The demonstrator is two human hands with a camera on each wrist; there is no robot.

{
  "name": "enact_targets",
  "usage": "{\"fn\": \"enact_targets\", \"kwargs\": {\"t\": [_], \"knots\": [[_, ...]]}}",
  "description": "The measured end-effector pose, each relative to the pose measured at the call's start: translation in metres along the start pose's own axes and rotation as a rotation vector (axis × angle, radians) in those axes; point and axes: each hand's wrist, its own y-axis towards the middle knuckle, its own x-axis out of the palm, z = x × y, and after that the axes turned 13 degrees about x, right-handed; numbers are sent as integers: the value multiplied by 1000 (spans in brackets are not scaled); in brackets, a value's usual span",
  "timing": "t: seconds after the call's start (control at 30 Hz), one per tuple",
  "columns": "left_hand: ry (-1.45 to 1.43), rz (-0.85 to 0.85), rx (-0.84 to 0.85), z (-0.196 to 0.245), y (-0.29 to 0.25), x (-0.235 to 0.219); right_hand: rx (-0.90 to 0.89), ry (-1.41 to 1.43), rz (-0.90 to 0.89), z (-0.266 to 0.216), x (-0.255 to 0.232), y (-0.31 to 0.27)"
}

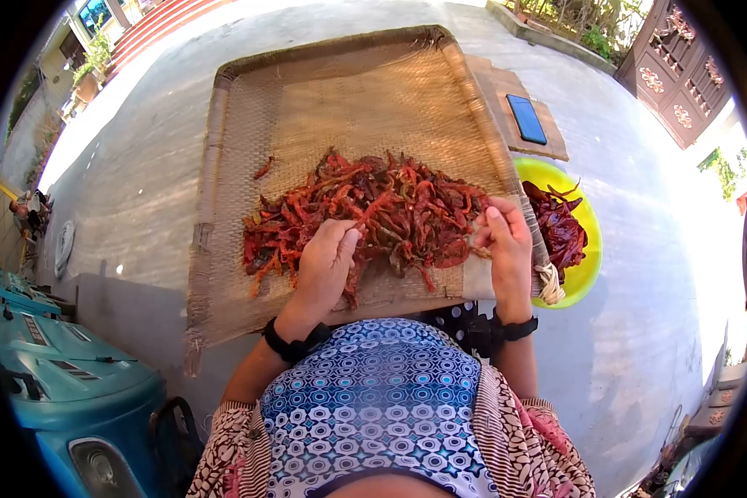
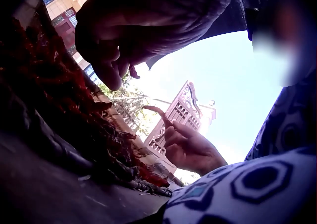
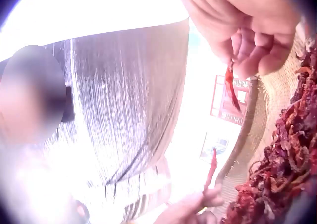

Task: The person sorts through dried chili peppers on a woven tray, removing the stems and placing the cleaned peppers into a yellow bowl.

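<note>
A heap of dried red peppers (image 1: 390,203) lies on a woven tray (image 1: 332,100). My left hand (image 1: 324,261) is over the heap's near side, pinching a thin red pepper piece (image 3: 212,169) that points up in the right wrist view. My right hand (image 1: 509,249), by the tray's right edge, pinches another red piece (image 3: 232,88) between thumb and fingertip. The two hands are apart. In the left wrist view the right hand (image 2: 190,149) holds its curved piece (image 2: 156,110) clear of the heap, and a small dark bit shows at the left hand's fingertips.
A yellow-green bowl (image 1: 593,241) of dark red peppers stands against the tray's right side. Behind it a phone (image 1: 526,119) lies on a cardboard sheet (image 1: 506,87). A teal vehicle (image 1: 83,357) is at the lower left, and a loose pepper (image 1: 263,168) lies left of the heap.
</note>
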Motion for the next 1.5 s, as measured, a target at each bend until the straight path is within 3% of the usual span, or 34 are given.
{"fn": "enact_targets", "kwargs": {"t": [0.07,0.13,0.3,0.33,0.4,0.5,0.63,0.67,0.8,0.87,0.93,1.0,1.07,1.23,1.33,1.43,1.5], "knots": [[-44,-22,-60,0,0,-3,-73,546,16,-15,-14,3],[-32,-54,-79,0,-1,-5,54,641,11,-23,-20,5],[-13,-195,-118,7,2,-6,178,-215,-337,1,22,-13],[6,-220,-96,7,3,-5,170,-279,-396,10,33,-15],[48,-269,-60,8,0,-2,115,-307,-384,18,54,-21],[80,-273,-58,5,-6,-2,117,-238,-448,35,52,-13],[154,-248,60,2,-7,-3,165,-278,-396,31,47,-17],[186,-226,19,5,-5,-5,177,-249,-375,29,42,-16],[338,-115,-58,2,-3,-17,123,-16,-113,13,9,-4],[399,-60,-61,-1,-2,-24,50,325,-21,5,-13,4],[492,-28,-76,-8,0,-32,-6,727,-21,1,-40,16],[640,-2,-98,-9,5,-42,98,869,-132,-14,-52,13],[671,-29,-112,-17,3,-46,107,785,-182,-2,-57,15],[684,-158,-215,-33,0,-54,187,446,-186,12,-14,2],[658,-140,-170,-37,0,-58,190,293,-239,16,6,2],[638,20,-42,-23,1,-55,176,99,-269,12,29,-5],[448,-40,-65,-10,4,-57,204,-77,-314,10,40,-10]]}}
